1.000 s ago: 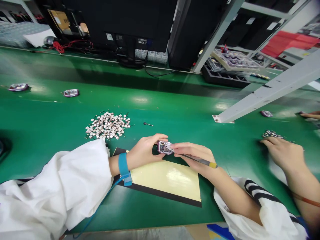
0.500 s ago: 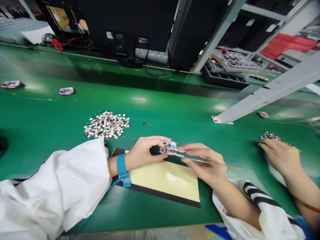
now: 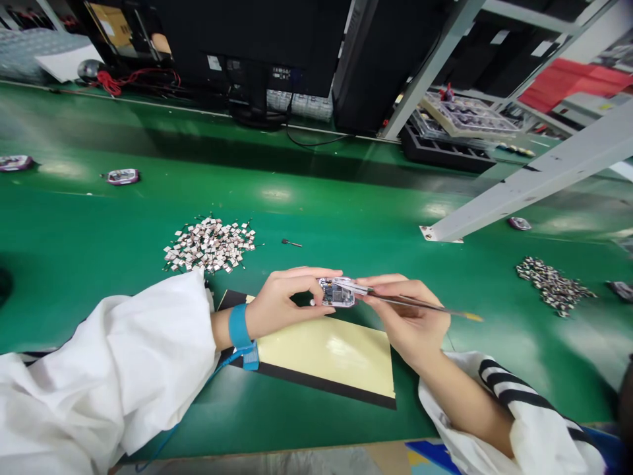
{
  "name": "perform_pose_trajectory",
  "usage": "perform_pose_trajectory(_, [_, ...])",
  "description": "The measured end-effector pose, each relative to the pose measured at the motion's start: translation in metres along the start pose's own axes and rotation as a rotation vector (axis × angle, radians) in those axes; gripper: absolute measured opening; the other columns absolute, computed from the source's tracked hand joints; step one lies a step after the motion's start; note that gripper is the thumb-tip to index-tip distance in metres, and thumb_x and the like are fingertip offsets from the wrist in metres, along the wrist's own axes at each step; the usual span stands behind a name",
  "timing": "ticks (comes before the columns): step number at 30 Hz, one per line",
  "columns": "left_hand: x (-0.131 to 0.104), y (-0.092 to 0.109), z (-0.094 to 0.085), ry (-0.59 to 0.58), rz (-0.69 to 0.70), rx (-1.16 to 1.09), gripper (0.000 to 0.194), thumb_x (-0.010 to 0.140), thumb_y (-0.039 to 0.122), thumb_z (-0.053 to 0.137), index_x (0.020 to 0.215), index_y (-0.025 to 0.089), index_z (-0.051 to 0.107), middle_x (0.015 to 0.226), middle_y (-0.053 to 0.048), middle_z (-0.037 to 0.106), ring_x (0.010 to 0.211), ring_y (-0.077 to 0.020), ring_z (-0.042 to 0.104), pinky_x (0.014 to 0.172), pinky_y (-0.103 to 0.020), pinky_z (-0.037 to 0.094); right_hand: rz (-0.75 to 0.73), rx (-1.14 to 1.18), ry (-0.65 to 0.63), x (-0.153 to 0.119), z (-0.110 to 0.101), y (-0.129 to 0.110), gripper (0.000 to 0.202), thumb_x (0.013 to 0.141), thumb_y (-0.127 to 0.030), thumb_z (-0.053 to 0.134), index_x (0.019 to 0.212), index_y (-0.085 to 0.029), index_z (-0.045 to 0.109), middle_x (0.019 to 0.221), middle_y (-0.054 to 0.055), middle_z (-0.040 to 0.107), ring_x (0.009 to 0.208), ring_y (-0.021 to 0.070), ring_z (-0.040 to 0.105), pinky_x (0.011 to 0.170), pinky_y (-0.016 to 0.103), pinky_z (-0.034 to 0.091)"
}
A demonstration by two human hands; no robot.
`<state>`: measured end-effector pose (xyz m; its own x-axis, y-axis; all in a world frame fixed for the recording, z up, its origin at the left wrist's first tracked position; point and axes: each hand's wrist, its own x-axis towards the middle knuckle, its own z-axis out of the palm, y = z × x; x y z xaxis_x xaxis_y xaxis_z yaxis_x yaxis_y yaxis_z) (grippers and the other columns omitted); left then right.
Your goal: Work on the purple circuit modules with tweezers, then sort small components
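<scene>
Pinching a small module (image 3: 337, 292) above the counter (image 3: 346, 218), the left hand (image 3: 284, 300) presents it lengthwise to tweezers (image 3: 420, 305) clasped in the right hand (image 3: 408, 316), tips touching its right end.

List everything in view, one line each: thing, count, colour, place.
small device: 1, clear with purple, pinched between both hands
tweezers: 1, metal with yellow end, in right hand, tips at the device
mat: 1, pale yellow with black edge, under the hands
pile of small parts: 1, silver, left of centre
second pile: 1, dark and silver, far right
loose devices: 3 clear to see, purple, on the belt
belt: 1, green
trays: stacked, black and clear, back right
wrist strap: 1, blue, left wrist
left hand: holds the device
right hand: holds the tweezers
</scene>
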<state>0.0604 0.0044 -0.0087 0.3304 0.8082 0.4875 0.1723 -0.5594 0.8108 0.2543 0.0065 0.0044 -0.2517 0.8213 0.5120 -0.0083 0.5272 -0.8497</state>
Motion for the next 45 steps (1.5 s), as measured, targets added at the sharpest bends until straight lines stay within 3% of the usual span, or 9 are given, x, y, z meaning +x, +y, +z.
perform_pose_trajectory(7, [0.000, -0.002, 0.000, -0.004, 0.035, 0.044, 0.010, 0.072, 0.016, 0.063, 0.065, 0.014, 0.056, 0.107, -0.010, 0.061, 0.098, -0.0163, 0.058, 0.083, -0.026, 0.048, 0.159, 0.183, -0.140, 0.008, -0.005, -0.001, 0.020, 0.074, -0.008, 0.062, 0.088, -0.021, 0.058, 0.088, 0.004, 0.063, 0.083, 0.0164, 0.062, 0.070, 0.027, 0.056])
perform_pose_trajectory(19, [0.001, -0.001, -0.001, -0.013, 0.078, 0.097, 0.006, 0.072, 0.016, 0.061, 0.067, 0.015, 0.059, 0.106, -0.010, 0.061, 0.093, -0.0156, 0.059, 0.081, -0.025, 0.049, 0.089, 0.072, -0.008, 0.001, 0.005, -0.003, 0.015, 0.073, -0.008, 0.063, 0.079, -0.021, 0.059, 0.079, 0.003, 0.065, 0.079, 0.0190, 0.063, 0.068, 0.031, 0.056])
perform_pose_trajectory(25, [0.001, 0.000, 0.000, 0.008, 0.109, 0.110, 0.006, 0.070, 0.012, 0.063, 0.075, 0.014, 0.061, 0.102, -0.011, 0.062, 0.092, -0.0136, 0.060, 0.081, -0.021, 0.048, 0.099, 0.114, -0.028, 0.001, 0.006, -0.005, 0.019, 0.073, -0.004, 0.061, 0.082, -0.022, 0.060, 0.083, 0.003, 0.064, 0.079, 0.0173, 0.063, 0.070, 0.030, 0.055])
perform_pose_trajectory(34, [0.001, 0.001, 0.001, 0.055, 0.114, 0.116, 0.009, 0.065, 0.012, 0.066, 0.073, 0.012, 0.061, 0.095, -0.011, 0.065, 0.087, -0.0149, 0.062, 0.078, -0.021, 0.050, 0.120, 0.206, -0.078, 0.003, 0.001, -0.004, 0.018, 0.075, -0.005, 0.060, 0.084, -0.021, 0.059, 0.085, 0.004, 0.063, 0.081, 0.0177, 0.062, 0.071, 0.031, 0.055])
perform_pose_trajectory(45, [-0.001, 0.002, 0.000, 0.068, 0.055, 0.043, 0.013, 0.066, 0.014, 0.067, 0.078, 0.010, 0.064, 0.095, -0.012, 0.065, 0.085, -0.0160, 0.064, 0.077, -0.020, 0.052, -0.049, 0.131, -0.190, 0.004, -0.006, -0.003, 0.033, 0.071, 0.006, 0.059, 0.090, -0.021, 0.059, 0.092, 0.000, 0.064, 0.086, 0.0162, 0.061, 0.077, 0.031, 0.053])
